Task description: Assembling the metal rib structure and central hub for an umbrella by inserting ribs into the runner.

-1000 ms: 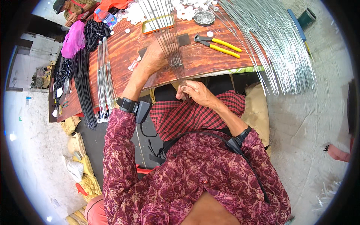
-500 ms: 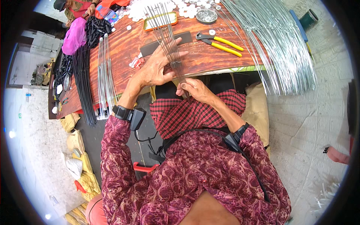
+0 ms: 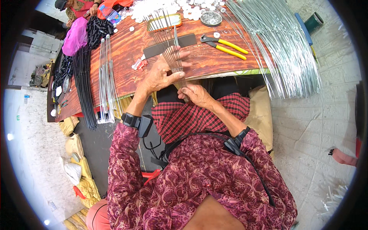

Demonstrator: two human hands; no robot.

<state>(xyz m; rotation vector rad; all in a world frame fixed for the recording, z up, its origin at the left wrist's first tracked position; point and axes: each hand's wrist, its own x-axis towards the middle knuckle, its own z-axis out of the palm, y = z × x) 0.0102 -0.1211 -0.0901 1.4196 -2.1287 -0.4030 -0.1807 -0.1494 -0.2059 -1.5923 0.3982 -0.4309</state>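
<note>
A fanned bundle of thin dark metal rods (image 3: 173, 59) stands between my two hands, its upper ends spread over the table edge. My left hand (image 3: 159, 74) is behind the rods, its thumb lying across their front and its fingers showing past their right side. Lower down, my right hand (image 3: 194, 95) pinches the gathered lower ends between thumb and fingers, above my lap. Beyond the rods, a flat dark bar (image 3: 188, 40) lies on the wooden table (image 3: 126, 53). To the right of it rest cutting pliers (image 3: 230, 49) with yellow handles.
Bright metal rods (image 3: 283, 50) are piled at the right. Black rods (image 3: 83, 88) and silver rods (image 3: 105, 76) overhang the left edge. White discs (image 3: 195, 13), a yellow-rimmed tray (image 3: 172, 19) and a round tin (image 3: 211, 18) stand far back. Another person (image 3: 78, 8) sits at the far left.
My left thumb has come up across the front of the rods, and the left fingers have curled closer. The rods' upper ends have spread wider. My right hand keeps its pinch.
</note>
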